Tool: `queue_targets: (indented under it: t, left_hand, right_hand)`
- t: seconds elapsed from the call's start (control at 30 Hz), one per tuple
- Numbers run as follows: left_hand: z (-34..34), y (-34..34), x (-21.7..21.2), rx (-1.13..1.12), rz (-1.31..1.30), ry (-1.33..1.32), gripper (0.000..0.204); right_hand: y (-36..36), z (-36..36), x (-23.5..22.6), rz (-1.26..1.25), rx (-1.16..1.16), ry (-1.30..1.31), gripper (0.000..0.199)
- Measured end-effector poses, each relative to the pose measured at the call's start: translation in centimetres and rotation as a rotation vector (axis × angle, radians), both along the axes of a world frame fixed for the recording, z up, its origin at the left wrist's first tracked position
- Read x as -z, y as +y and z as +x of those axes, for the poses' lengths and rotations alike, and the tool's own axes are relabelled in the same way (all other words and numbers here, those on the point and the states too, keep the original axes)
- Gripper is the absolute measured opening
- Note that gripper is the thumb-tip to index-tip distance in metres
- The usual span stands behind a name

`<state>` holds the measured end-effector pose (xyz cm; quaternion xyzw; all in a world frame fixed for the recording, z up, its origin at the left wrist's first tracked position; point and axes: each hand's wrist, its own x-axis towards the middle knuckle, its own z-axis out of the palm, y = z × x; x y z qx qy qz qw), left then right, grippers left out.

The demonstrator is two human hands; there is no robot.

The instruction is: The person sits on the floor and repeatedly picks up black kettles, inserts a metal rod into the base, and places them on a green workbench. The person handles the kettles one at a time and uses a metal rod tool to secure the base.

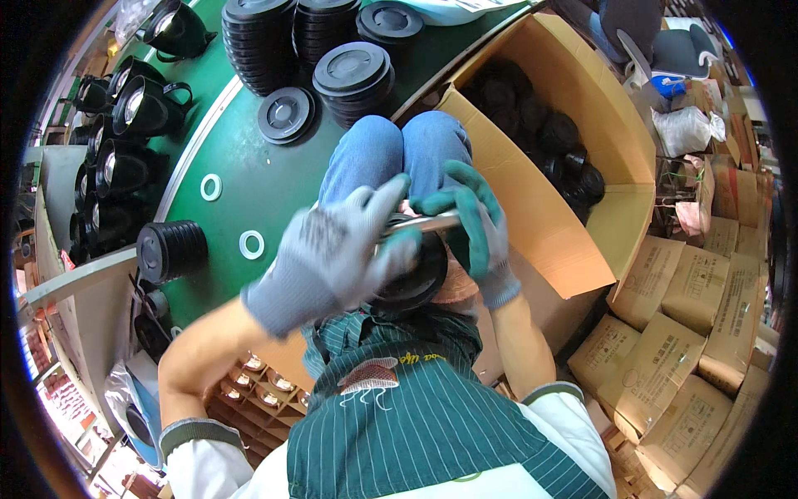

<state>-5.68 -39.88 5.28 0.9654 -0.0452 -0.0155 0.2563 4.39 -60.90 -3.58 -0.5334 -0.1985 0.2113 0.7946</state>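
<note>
Head view: left hand [332,254] in a grey glove clamps a black round housing [411,283] against the lap, bracing it. Right hand [474,224] in a green glove grips a metal tool [424,223] across its rim, open carton [573,158] of matching parts close beside the knee.

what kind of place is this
Likely a small factory assembly bench: stacks of black round caps on a green table, an open carton of black parts, and gloved hands, left and right, working on one.

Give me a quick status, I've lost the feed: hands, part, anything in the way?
Left hand and right hand, both gloved, gripping the round black part over the lap. Metal rod lies across its top. Open cardboard box close at right, not blocking.
</note>
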Motion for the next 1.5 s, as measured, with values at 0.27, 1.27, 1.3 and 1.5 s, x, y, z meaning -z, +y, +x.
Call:
queue_targets:
  t: [0.27, 1.27, 1.3, 1.5]
  left_hand:
    - [-3.1, -4.8, -3.5, -0.251, -0.029, 0.203, 0.079]
    - [-11.4, 18.7, 16.2, -1.022, 0.208, 0.175, 0.070]
    - [-10.6, 18.1, 14.3, -1.040, 0.174, 0.256, 0.069]
    - [-12.7, 11.7, 2.1, -0.281, 0.148, -0.685, 0.110]
  right_hand:
    - [0.7, 1.2, 1.9, -0.117, -0.290, 0.107, 0.034]
    - [1.3, -4.7, -12.6, -0.384, 0.068, -0.610, 0.089]
    - [1.4, -3.5, -11.5, -0.284, 0.134, -0.493, 0.086]
    - [7.5, 0.0, -7.8, 0.351, -0.168, 0.595, 0.062]
